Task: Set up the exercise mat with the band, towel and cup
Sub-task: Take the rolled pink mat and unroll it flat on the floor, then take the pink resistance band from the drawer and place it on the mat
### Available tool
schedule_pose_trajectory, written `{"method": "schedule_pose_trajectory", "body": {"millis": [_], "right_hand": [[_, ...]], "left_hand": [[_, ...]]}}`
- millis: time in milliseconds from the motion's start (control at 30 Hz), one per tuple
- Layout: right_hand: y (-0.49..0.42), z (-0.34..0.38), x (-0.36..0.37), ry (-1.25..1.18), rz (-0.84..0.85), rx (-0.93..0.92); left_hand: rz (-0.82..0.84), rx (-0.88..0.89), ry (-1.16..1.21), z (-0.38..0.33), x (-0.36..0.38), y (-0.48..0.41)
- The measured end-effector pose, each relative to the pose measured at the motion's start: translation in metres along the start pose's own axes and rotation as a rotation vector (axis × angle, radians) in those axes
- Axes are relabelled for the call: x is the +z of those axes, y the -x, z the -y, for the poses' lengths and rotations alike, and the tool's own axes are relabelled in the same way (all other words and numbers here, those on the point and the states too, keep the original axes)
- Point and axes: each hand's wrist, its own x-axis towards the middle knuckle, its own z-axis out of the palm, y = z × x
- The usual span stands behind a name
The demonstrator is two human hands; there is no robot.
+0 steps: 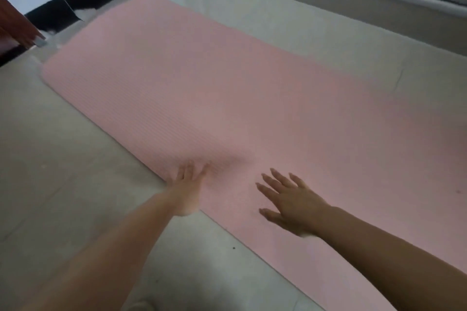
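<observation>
Head view, looking down at two bare forearms reaching forward. The left hand lies palm down with fingers spread wide, holding nothing, at the near long edge of a pink exercise mat, its fingertips on the ribbed foam. The right hand, just to the right of the left, is also open with fingers fanned, empty, over the mat's surface; whether it presses on the foam or hovers just above cannot be told. The mat lies unrolled and flat, running from under both hands away to the upper left and off the picture to the lower right. Around it is pale tiled floor. Far beyond the hands, a black baseboard lines a white wall.
</observation>
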Motion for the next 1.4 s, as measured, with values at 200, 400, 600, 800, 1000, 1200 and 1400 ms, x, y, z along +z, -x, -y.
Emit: {"method": "schedule_pose_trajectory", "body": {"millis": [200, 400, 600, 800, 1000, 1200, 1400], "right_hand": [[0.034, 0.011, -0.134, -0.113, -0.033, 0.145], [0.114, 0.059, -0.258, -0.124, -0.028, 0.15], [0.252, 0.12, -0.373, 0.002, -0.062, 0.016], [0.367, 0.165, -0.419, 0.071, -0.045, -0.217], [0.46, 0.225, -0.422, 0.184, 0.001, -0.463], [0.517, 0.303, -0.382, 0.274, 0.092, -0.631], [0.574, 0.38, -0.317, 0.258, 0.29, -0.691]], "left_hand": [[-0.149, 0.027, 0.196, -0.022, -0.111, 0.068], [-0.354, -0.083, 0.469, -0.055, -0.211, 0.204], [-0.571, -0.274, 0.509, -0.075, -0.309, 0.397], [-0.61, -0.523, 0.762, -0.123, -0.327, 0.55], [-0.666, -0.846, 0.934, -0.167, -0.294, 0.691], [-0.678, -1.059, 0.943, -0.187, -0.228, 0.807], [-0.594, -1.326, 0.867, -0.21, -0.151, 0.891]]}}
